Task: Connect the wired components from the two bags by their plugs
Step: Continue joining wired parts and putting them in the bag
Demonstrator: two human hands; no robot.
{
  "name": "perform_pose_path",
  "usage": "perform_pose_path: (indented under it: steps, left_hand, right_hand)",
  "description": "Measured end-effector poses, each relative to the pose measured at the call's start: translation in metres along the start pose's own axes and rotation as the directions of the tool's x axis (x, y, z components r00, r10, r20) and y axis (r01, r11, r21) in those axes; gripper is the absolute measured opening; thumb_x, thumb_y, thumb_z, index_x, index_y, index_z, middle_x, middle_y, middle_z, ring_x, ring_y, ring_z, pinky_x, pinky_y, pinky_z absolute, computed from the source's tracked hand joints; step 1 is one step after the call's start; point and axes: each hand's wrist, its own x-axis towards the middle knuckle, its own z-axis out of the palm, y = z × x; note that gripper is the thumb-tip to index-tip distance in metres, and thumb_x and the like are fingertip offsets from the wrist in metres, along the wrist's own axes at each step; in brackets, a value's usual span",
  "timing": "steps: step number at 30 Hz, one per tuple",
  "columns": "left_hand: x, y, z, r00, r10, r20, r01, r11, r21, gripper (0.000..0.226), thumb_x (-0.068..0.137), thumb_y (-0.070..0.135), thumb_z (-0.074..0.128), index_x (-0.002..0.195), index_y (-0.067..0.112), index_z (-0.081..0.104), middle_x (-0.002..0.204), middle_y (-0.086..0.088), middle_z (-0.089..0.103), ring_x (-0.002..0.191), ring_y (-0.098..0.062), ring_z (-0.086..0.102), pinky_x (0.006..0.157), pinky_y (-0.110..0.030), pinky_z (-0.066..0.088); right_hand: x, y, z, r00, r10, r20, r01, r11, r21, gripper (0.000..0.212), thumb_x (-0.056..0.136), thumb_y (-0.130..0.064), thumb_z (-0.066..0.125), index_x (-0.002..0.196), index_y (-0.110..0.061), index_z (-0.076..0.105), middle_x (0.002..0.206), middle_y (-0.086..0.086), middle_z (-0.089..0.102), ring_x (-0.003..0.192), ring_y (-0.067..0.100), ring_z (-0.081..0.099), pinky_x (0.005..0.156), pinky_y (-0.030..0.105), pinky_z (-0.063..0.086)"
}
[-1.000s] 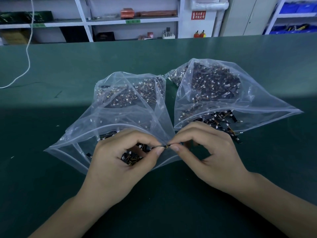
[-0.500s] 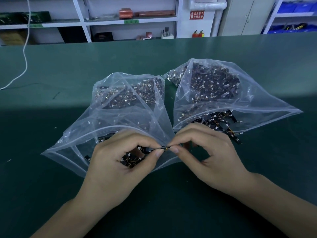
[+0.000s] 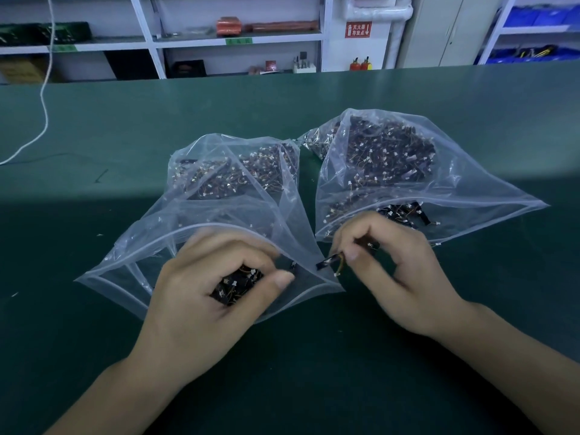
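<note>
Pinching a wired component (image 3: 329,262) in right hand (image 3: 405,271) near desk's front edge; left hand (image 3: 201,296), curled, apparently empty over left bag (image 3: 150,246); needs matching plug, aligned squarely before pressing.

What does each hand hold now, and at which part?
Right hand pinches a wired component by its wires, near the black end. Left hand: cannot be told; blurred.
</note>
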Motion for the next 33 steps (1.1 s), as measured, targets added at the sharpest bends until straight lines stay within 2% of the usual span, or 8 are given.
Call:
perform_pose_path:
  steps: [2,5,10,16,20,26,30,33]
  left_hand:
    - [0.001,-0.002,-0.001,1.000,0.019,-0.012,-0.018,0.999,0.033,0.025,0.099,0.032,0.070,0.081,0.016,0.077,0.099,0.014,0.076,0.105,-0.013,0.072,0.097,-0.031,0.048]
    - [0.001,-0.004,-0.001,1.000,0.021,-0.013,-0.021,0.997,0.068,0.025,0.100,0.029,0.069,0.080,0.017,0.076,0.098,0.016,0.074,0.103,-0.011,0.070,0.096,-0.029,0.047]
    - [0.001,-0.004,-0.001,1.000,0.015,-0.012,-0.014,0.996,0.091,0.027,0.101,0.031,0.067,0.079,0.017,0.076,0.097,0.017,0.073,0.101,-0.007,0.069,0.095,-0.030,0.047]
    - [0.001,-0.004,-0.001,1.000,0.015,-0.023,-0.013,0.995,0.099,0.029,0.101,0.031,0.067,0.079,0.014,0.077,0.096,0.016,0.073,0.099,-0.006,0.069,0.092,-0.038,0.051]
    - [0.001,-0.005,-0.001,1.000,0.025,-0.004,-0.024,0.991,0.129,0.029,0.100,0.031,0.067,0.079,0.014,0.078,0.093,0.015,0.073,0.097,-0.004,0.068,0.092,-0.036,0.050]
    - [0.001,-0.006,-0.002,1.000,0.024,0.012,-0.025,0.990,0.138,0.029,0.101,0.031,0.067,0.080,0.014,0.079,0.093,0.015,0.074,0.096,-0.004,0.069,0.091,-0.031,0.050]
    - [0.001,-0.009,-0.002,0.999,0.029,0.029,-0.033,0.987,0.155,0.030,0.102,0.031,0.067,0.080,0.015,0.079,0.091,0.015,0.074,0.095,-0.003,0.068,0.091,-0.027,0.049]
    - [0.001,-0.015,-0.003,0.996,0.005,0.088,-0.020,0.986,0.166,0.022,0.102,0.030,0.068,0.089,0.021,0.082,0.099,0.017,0.075,0.105,-0.008,0.070,0.097,-0.035,0.052]
  right_hand:
    - [0.002,0.007,-0.010,0.999,0.005,-0.033,-0.006,0.998,-0.058,0.014,0.099,-0.011,0.050,0.087,-0.008,0.057,0.083,-0.002,0.061,0.076,0.024,0.059,0.068,0.041,0.047]
    - [0.004,0.021,-0.020,0.992,0.059,-0.113,-0.081,0.977,-0.200,0.013,0.096,-0.016,0.053,0.084,-0.014,0.055,0.077,-0.013,0.057,0.071,0.014,0.055,0.067,0.025,0.043]
    - [0.006,0.040,-0.022,0.948,0.207,-0.240,-0.279,0.906,-0.320,0.017,0.098,-0.025,0.066,0.083,-0.019,0.063,0.071,-0.010,0.060,0.070,0.015,0.059,0.068,0.039,0.050]
    - [0.005,0.046,-0.031,0.961,0.081,-0.263,-0.211,0.832,-0.514,0.012,0.095,-0.026,0.079,0.085,-0.021,0.076,0.078,-0.016,0.065,0.077,0.016,0.060,0.080,0.049,0.053]
    - [0.005,0.049,-0.035,0.975,0.068,-0.210,-0.173,0.828,-0.533,0.004,0.092,-0.023,0.083,0.090,-0.020,0.082,0.085,-0.012,0.074,0.084,0.019,0.067,0.087,0.054,0.053]
    - [0.007,0.049,-0.034,0.989,0.016,-0.147,-0.095,0.829,-0.551,0.008,0.088,-0.018,0.085,0.096,-0.020,0.084,0.094,-0.009,0.076,0.094,0.023,0.067,0.095,0.048,0.050]
    - [0.005,0.050,-0.036,0.984,0.054,-0.172,-0.155,0.744,-0.651,0.012,0.089,-0.022,0.084,0.100,-0.026,0.085,0.097,-0.009,0.076,0.101,0.024,0.065,0.093,0.040,0.045]
    - [0.004,0.049,-0.035,0.977,0.072,-0.199,-0.188,0.724,-0.664,0.015,0.089,-0.021,0.084,0.102,-0.028,0.085,0.098,-0.007,0.072,0.102,0.026,0.064,0.091,0.042,0.045]
